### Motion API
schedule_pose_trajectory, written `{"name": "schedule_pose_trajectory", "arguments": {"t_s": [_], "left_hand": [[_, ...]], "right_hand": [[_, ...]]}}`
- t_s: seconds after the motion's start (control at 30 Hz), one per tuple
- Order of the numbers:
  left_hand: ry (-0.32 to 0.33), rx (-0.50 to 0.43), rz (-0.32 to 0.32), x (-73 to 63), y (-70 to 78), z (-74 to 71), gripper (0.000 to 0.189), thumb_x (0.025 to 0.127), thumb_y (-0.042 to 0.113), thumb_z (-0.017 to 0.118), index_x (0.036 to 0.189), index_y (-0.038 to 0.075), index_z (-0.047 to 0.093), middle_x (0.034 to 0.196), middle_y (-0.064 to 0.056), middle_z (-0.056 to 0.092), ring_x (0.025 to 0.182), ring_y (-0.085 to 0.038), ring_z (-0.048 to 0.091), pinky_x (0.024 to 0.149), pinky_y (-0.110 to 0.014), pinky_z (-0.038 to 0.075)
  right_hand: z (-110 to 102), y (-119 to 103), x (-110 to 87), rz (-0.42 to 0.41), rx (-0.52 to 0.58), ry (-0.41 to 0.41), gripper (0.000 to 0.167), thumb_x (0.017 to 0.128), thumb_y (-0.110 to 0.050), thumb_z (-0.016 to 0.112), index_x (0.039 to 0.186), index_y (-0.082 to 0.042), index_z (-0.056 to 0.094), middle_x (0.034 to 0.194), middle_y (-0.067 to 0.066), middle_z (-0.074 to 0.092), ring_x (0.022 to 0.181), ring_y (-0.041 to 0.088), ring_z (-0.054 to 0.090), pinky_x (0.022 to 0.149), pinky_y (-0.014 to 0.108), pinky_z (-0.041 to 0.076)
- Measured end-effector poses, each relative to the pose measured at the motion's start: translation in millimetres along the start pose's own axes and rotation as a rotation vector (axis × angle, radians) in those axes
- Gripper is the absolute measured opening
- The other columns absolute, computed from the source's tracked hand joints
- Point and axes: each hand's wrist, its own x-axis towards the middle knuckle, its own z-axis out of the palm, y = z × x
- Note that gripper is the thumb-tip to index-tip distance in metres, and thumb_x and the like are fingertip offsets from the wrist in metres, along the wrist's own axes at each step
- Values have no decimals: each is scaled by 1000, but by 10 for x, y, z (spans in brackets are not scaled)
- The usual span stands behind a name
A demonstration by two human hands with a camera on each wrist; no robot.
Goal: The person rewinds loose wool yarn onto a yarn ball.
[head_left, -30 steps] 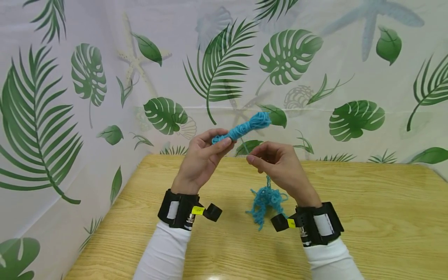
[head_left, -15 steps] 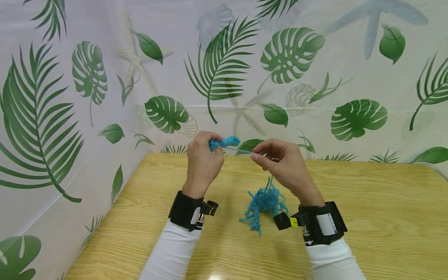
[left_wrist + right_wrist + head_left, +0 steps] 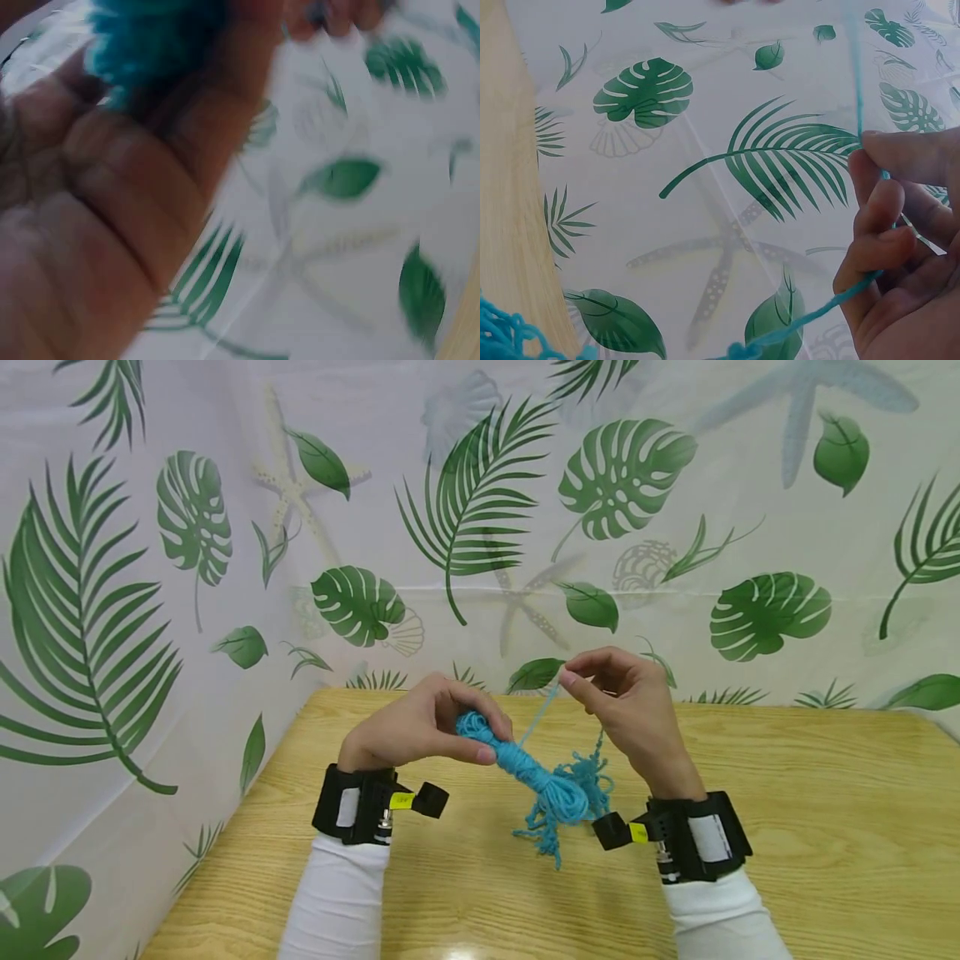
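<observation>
My left hand (image 3: 427,724) grips one end of a blue yarn skein (image 3: 525,768), thumb in front and fingers behind. The skein slants down to the right, its middle wrapped in yarn and its far end looped. From that middle a taut yarn strand (image 3: 542,710) runs up to my right hand (image 3: 622,702), which pinches it between thumb and forefinger. In the right wrist view, the yarn (image 3: 810,318) passes on through the curled fingers and leaves below them. A loose tangle of blue yarn (image 3: 547,835) lies on the table, partly hidden behind the skein.
The wooden table (image 3: 810,827) reaches back to a white leaf-print cloth (image 3: 660,610) hung behind it and along the left side. Each wrist wears a black strap with a small camera arm, the right one (image 3: 615,831) near the tangle.
My left hand has turned and come down, tipping the skein from pointing up right to pointing down right. My right hand has risen slightly with the strand, and the tangle has shifted a little.
</observation>
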Motion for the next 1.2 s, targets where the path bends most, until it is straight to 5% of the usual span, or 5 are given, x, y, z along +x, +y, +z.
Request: {"name": "schedule_pose_trajectory", "arguments": {"t_s": [0.3, 0.57, 0.83, 1.0, 1.2], "left_hand": [[618, -378, 298, 267, -15, 266, 17, 94, -4, 70, 106, 7, 75, 107, -10, 63, 98, -18, 65, 92, -30, 54], [1121, 395, 163, 250, -207, 190, 16, 89, -5, 75, 104, -6, 73, 95, -16, 66, 75, -22, 58, 66, -29, 48], [499, 595, -270, 123, -42, 116, 12, 90, 0, 75, 102, 1, 76, 98, -9, 68, 72, -20, 57, 67, -31, 49], [69, 192, -100, 56, 11, 29, 13, 91, -4, 74, 103, -3, 74, 102, -13, 69, 84, -23, 62, 78, -35, 57], [235, -262, 153, 93, -14, 97, 15, 92, 9, 78, 107, 9, 76, 106, -9, 66, 93, -20, 61, 88, -31, 53]], "right_hand": [[105, -27, -27, 42, -63, -175, 7, 96, -7, 72, 100, -1, 75, 82, 9, 65, 53, 18, 41, 50, 29, 35], [125, -97, -42, 77, -114, -190, 10, 96, -11, 74, 102, -3, 75, 98, 8, 70, 55, 19, 55, 52, 30, 37], [50, -80, -25, -31, -29, -28, 11, 95, -5, 73, 103, 1, 76, 98, 7, 71, 51, 17, 46, 50, 30, 33], [33, -63, -4, -80, 51, 19, 9, 93, 1, 73, 101, 6, 76, 93, 8, 73, 49, 16, 38, 47, 30, 27], [100, -35, -7, -121, 106, -80, 12, 91, 10, 71, 101, 7, 76, 86, 5, 74, 55, 13, 46, 53, 21, 38]]}}
